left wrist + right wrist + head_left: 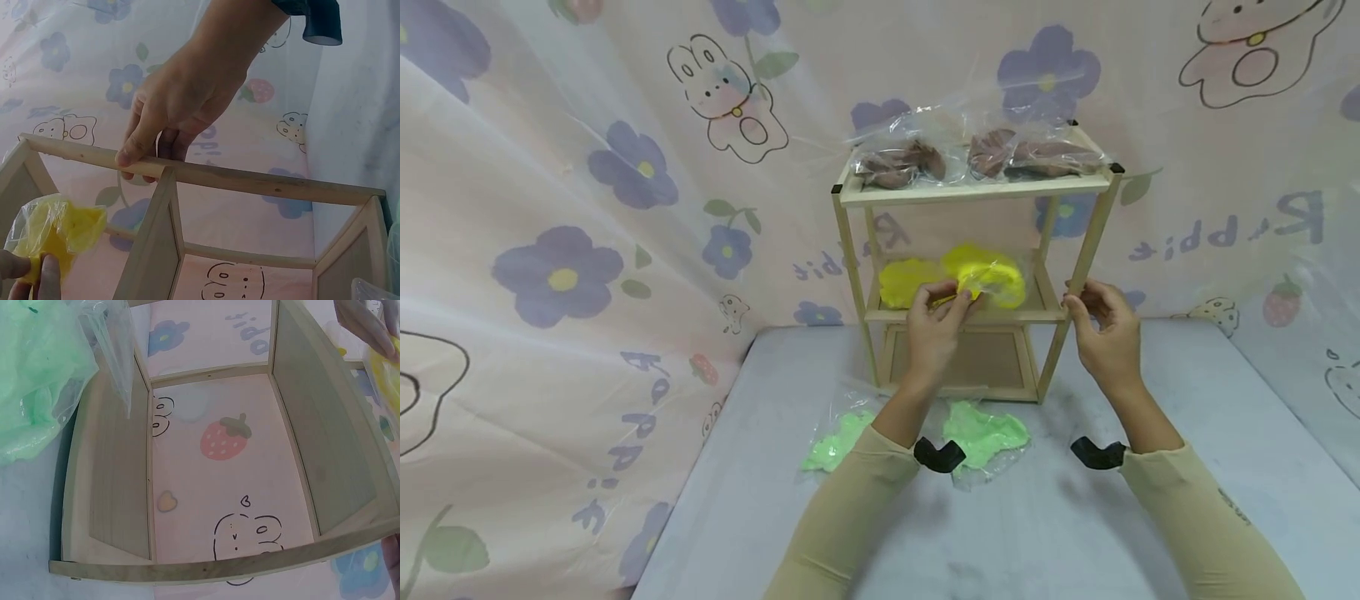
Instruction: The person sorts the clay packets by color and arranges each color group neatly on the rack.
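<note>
A small three-tier wooden rack (970, 190) stands at the back of the table. My left hand (958, 298) pinches a clear bag of yellow stuff (992, 275) at the front of the middle shelf. The left wrist view shows that yellow bag (59, 228) held in my left fingertips (31, 275). A second yellow bag (902, 282) lies on the same shelf to its left. My right hand (1075, 300) grips the rack at the middle shelf's right front corner. In the left wrist view the right hand (181, 100) has its thumb in front of a wooden rail (250, 181) and its fingers behind.
Two bags of brown stuff (898, 162) (1030, 154) lie on the top shelf. Two bags of green stuff (838, 442) (988, 433) lie on the grey table (1075, 517) in front of the rack; one green bag (31, 381) shows by the rack's base. Printed curtains surround the table.
</note>
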A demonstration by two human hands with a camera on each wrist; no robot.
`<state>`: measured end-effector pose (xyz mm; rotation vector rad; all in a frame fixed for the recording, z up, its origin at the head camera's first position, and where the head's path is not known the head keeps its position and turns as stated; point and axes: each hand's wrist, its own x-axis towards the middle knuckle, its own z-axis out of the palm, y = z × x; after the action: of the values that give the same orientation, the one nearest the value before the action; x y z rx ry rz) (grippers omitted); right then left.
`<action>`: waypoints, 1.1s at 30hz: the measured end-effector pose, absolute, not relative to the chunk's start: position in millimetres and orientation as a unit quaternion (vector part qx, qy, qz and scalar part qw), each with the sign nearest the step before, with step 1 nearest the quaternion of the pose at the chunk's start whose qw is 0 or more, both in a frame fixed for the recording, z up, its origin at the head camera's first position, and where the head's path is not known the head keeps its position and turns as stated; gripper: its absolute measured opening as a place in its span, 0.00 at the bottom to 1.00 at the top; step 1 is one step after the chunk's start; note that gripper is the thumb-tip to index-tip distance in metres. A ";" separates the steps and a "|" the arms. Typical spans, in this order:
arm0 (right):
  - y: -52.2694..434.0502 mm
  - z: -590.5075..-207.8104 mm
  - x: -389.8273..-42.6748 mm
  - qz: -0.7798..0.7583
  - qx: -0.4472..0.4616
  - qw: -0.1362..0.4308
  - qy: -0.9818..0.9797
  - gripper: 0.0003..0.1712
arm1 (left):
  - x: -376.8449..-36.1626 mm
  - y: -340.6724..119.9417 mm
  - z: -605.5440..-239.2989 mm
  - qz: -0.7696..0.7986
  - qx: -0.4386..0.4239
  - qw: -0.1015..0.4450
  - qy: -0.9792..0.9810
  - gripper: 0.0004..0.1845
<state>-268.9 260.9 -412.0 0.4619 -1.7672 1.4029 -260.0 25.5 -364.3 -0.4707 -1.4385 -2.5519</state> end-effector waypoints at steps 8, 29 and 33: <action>259.9 -413.9 -270.1 0.563 0.190 0.407 -0.693 0.16 | -270.9 36.5 -365.2 -0.811 -0.148 0.107 -0.556 0.12; 260.9 -412.7 -270.3 0.548 0.179 0.413 -0.706 0.16 | -276.2 37.7 -369.4 -0.558 -0.190 0.197 -0.784 0.13; 261.6 -413.6 -270.8 0.548 0.178 0.410 -0.707 0.16 | -275.7 36.7 -366.7 -0.506 -0.190 0.218 -0.812 0.13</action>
<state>-270.8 261.6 -413.6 0.4470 -1.7799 1.3796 -275.7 36.7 -366.7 -0.5268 -2.2495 -1.4019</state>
